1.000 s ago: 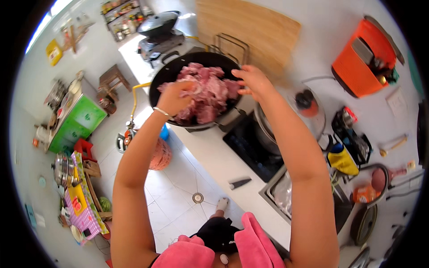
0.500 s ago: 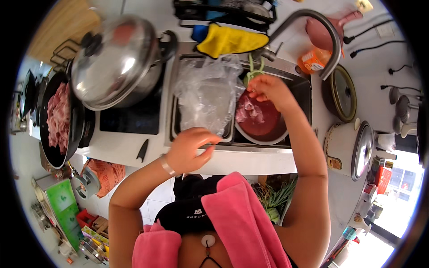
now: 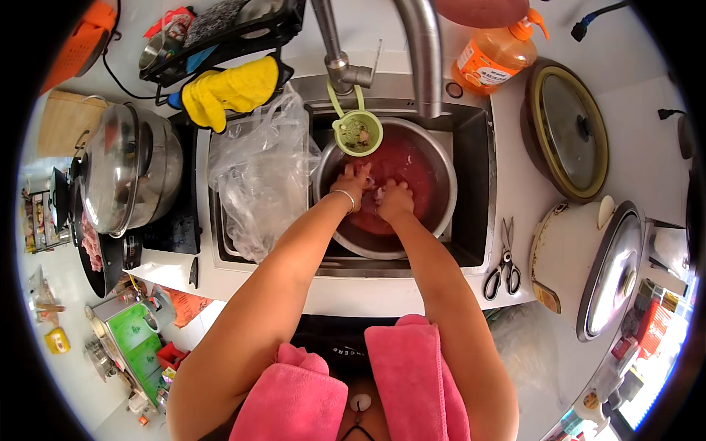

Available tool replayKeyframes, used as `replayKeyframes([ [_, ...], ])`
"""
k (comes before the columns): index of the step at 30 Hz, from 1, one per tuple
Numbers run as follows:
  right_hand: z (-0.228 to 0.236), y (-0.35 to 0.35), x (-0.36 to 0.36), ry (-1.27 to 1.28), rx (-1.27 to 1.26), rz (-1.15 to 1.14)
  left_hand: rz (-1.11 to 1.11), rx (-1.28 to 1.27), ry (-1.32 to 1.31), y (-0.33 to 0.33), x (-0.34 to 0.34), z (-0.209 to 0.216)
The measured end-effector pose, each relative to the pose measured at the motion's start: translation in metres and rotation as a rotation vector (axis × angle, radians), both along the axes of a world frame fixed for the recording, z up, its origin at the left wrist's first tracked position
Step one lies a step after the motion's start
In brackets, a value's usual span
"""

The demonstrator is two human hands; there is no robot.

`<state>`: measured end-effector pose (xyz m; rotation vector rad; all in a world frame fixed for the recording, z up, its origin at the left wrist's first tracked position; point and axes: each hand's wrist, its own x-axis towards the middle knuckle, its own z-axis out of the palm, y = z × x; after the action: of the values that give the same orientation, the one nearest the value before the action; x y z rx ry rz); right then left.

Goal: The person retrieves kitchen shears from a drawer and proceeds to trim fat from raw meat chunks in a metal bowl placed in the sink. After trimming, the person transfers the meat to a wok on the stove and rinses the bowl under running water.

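Observation:
A round metal bowl (image 3: 447, 158) of reddish water stands in the right sink basin. Both of my hands are down in it, fingertips partly hidden by the cloudy water. My left hand (image 3: 351, 185) curls over pale meat (image 3: 371, 183) near the bowl's left side. Close beside it, my right hand (image 3: 397, 198) is closed on meat too, a pale bit showing at its fingers. How big the pieces are under the water I cannot tell. A small green strainer (image 3: 358, 132) with scraps in it hangs by the tap (image 3: 353, 73), over the bowl's far rim.
Crumpled clear plastic bags (image 3: 257, 184) cover the left basin. Scissors (image 3: 504, 272) lie on the right counter, near a white lidded pot (image 3: 577, 257) and an oval glass lid (image 3: 566, 132). An orange soap bottle (image 3: 491, 60) stands behind. Far left are a steel pot (image 3: 132, 169) and a pan of meat (image 3: 92, 242).
Both hands have come down into the bowl; earlier the left was over the counter edge and the right above the bowl's far side. The view has shifted rightward and closer to the sink.

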<state>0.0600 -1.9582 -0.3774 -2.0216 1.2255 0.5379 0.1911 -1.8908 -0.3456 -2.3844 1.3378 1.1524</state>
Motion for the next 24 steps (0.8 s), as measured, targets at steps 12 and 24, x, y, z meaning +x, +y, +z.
replayKeyframes([
  [12, 0.017, -0.016, -0.018, -0.752, 1.503, -1.341, 0.793, -0.372, 0.785, 0.009, -0.007, -0.044],
  [24, 0.084, 0.007, -0.037, -1.061, 1.179, -1.306, 0.537, -0.593, 0.228, -0.013, -0.07, 0.11],
])
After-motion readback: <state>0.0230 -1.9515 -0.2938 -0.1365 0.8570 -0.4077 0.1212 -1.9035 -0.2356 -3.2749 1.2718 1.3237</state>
